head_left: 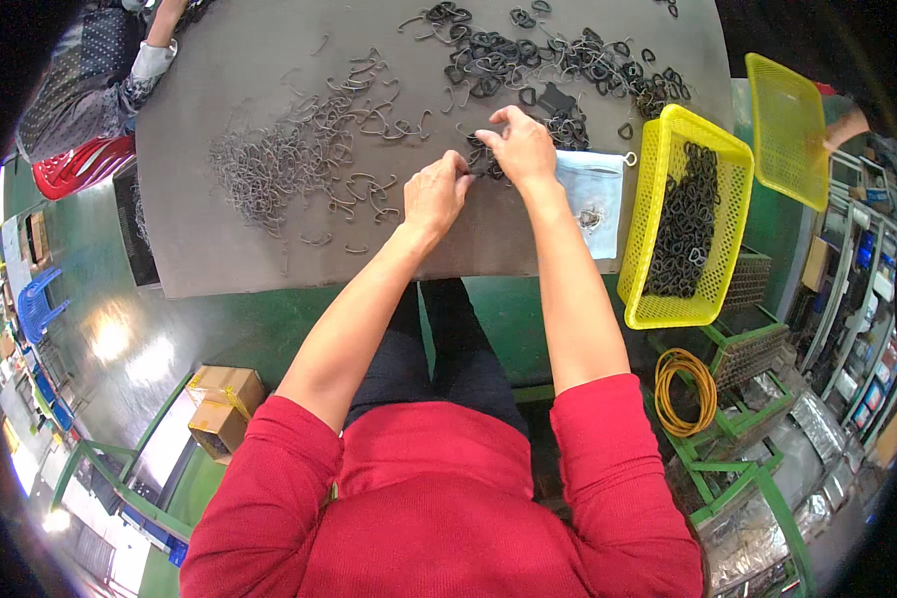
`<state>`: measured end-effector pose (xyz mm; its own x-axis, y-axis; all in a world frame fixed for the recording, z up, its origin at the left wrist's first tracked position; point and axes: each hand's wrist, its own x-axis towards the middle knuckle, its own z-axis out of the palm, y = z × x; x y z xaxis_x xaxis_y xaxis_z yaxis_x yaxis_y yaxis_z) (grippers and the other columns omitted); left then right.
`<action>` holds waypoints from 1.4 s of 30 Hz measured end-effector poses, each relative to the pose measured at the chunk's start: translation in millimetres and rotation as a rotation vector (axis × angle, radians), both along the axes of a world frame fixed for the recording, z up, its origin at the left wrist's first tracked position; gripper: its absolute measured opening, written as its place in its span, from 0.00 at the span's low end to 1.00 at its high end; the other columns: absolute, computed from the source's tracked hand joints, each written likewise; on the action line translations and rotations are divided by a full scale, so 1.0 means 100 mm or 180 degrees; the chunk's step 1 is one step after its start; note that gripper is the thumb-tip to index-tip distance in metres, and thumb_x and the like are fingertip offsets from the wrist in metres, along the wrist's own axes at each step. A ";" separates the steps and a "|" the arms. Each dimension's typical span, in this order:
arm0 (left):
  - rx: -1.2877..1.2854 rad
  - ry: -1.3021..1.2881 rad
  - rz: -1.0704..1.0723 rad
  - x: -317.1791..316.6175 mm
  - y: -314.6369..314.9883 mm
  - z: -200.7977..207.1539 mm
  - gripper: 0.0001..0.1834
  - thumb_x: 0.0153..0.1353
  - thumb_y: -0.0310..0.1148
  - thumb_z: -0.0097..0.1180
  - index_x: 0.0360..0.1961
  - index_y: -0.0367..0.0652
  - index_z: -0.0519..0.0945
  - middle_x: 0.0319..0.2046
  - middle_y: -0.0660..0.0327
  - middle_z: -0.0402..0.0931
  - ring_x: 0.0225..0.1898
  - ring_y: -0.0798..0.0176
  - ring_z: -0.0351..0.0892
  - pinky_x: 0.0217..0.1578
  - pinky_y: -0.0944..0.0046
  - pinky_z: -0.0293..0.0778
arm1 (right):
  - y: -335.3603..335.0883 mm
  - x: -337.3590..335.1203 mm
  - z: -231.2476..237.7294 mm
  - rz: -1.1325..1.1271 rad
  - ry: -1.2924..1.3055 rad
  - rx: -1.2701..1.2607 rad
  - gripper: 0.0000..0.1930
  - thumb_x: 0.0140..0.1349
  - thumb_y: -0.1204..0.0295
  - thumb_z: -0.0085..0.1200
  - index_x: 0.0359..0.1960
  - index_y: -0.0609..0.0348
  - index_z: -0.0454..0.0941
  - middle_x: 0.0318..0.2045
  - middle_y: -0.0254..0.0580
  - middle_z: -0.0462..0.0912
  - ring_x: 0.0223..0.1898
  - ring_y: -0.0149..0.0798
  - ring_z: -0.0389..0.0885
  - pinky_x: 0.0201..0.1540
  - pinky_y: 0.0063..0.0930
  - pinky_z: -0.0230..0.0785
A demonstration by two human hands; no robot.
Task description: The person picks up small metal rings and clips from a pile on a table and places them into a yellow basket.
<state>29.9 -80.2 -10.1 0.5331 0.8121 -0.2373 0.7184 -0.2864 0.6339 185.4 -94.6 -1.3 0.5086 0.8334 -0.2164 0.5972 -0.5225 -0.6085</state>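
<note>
At the near middle of the table, my left hand (436,195) is closed in a pinch. Something small and dark shows at its fingertips, too small to make out. Just to its right, my right hand (524,151) holds its thumb and forefinger apart over several dark loops (483,159), with nothing plainly in its grip. Left of my hands lies a wide heap of thin grey bent metal hooks (269,164), with looser ones scattered toward the middle. Black rounded rings (493,55) lie piled on the far right of the table.
A yellow perforated basket (636,284) with black rings inside stands at the table's right edge, beside a light blue pouch (590,189). Another yellow basket (789,130) is beyond it. At the far left sits another person (85,80). Below right hangs a coiled orange hose (685,392).
</note>
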 end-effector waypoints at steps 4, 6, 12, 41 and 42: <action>-0.0614 -0.0432 0.0215 -0.20 0.17 0.04 0.13 0.53 0.39 0.60 0.35 0.42 0.77 0.22 0.61 0.76 0.25 0.62 0.75 0.27 0.63 0.68 | 0.09 -0.02 -0.03 0.0305 -0.0224 -0.0515 0.15 0.45 0.64 0.65 0.32 0.59 0.79 0.31 0.46 0.82 0.38 0.45 0.80 0.40 0.38 0.70; -0.1815 -0.1214 0.0233 -0.37 0.35 0.09 0.13 0.54 0.40 0.60 0.34 0.41 0.78 0.20 0.74 0.68 0.22 0.78 0.60 0.23 0.74 0.59 | 0.07 0.08 -0.09 0.0091 0.0629 -0.0338 0.14 0.45 0.65 0.65 0.31 0.60 0.79 0.26 0.43 0.81 0.32 0.41 0.80 0.35 0.34 0.70; -0.3230 -0.2254 0.0621 -0.52 0.54 0.26 0.08 0.61 0.39 0.55 0.32 0.47 0.75 0.21 0.74 0.65 0.22 0.81 0.59 0.20 0.78 0.53 | -0.15 0.25 0.20 -0.1101 0.2897 -0.0519 0.11 0.44 0.71 0.67 0.28 0.62 0.80 0.17 0.30 0.75 0.16 0.21 0.66 0.14 0.15 0.52; 0.1137 -0.0441 0.0029 0.08 -0.04 -0.04 0.24 0.45 0.23 0.58 0.47 0.42 0.69 0.48 0.51 0.66 0.53 0.48 0.63 0.54 0.53 0.60 | -0.20 0.14 -0.07 0.0284 -0.1378 -0.0115 0.22 0.43 0.71 0.64 0.43 0.52 0.72 0.42 0.50 0.69 0.47 0.52 0.70 0.45 0.44 0.68; 0.1057 -0.0611 0.0298 0.00 0.01 -0.07 0.26 0.45 0.20 0.56 0.49 0.40 0.68 0.48 0.49 0.67 0.53 0.46 0.63 0.55 0.53 0.60 | -0.13 -0.06 -0.17 0.0340 -0.0959 -0.0029 0.19 0.45 0.71 0.62 0.42 0.52 0.73 0.42 0.49 0.70 0.46 0.51 0.71 0.44 0.43 0.68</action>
